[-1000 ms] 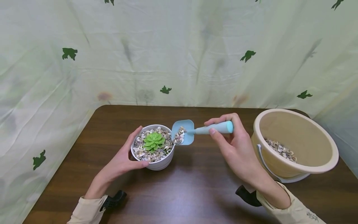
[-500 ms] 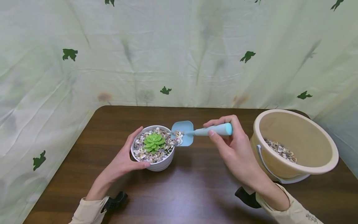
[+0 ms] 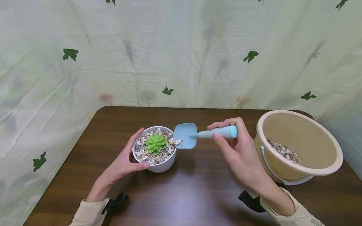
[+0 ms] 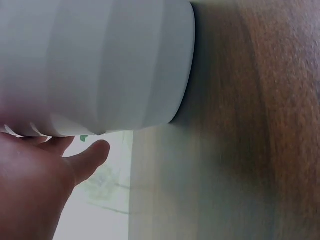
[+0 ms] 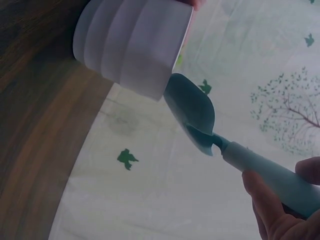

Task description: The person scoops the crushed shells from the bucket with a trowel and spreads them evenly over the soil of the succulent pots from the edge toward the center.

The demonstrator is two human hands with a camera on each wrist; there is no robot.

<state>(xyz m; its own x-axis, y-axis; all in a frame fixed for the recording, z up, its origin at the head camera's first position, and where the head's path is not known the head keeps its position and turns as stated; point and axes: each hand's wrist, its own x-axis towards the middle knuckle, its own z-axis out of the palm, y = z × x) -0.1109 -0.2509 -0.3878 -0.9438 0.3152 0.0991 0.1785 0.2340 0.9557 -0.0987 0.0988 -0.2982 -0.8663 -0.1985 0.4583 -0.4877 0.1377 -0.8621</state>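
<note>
A white ridged flower pot point(image 3: 161, 167) stands on the table, full of small shells and pebbles point(image 3: 142, 149) around a green succulent point(image 3: 156, 143). My left hand point(image 3: 124, 161) holds the pot from the left, thumb on the near side of its rim and fingers around the far side. In my right hand point(image 3: 238, 150) is the handle of a light blue trowel point(image 3: 185, 133), gripped between thumb and fingers. The blade's tip meets the pot's right rim, and a few shells lie at that edge. From below, the right wrist view shows the trowel blade point(image 5: 192, 107) against the rim.
To the right stands a large beige bucket point(image 3: 299, 125) with a grey handle and some shells point(image 3: 284, 152) at its bottom. Behind the brown wooden table point(image 3: 181, 201) hangs a pale curtain point(image 3: 181, 56) with green leaf shapes.
Shells have slid off the trowel's blade toward the pot, leaving only a few at its edge. The blade has tilted slightly, while the left hand and pot have stayed in place.
</note>
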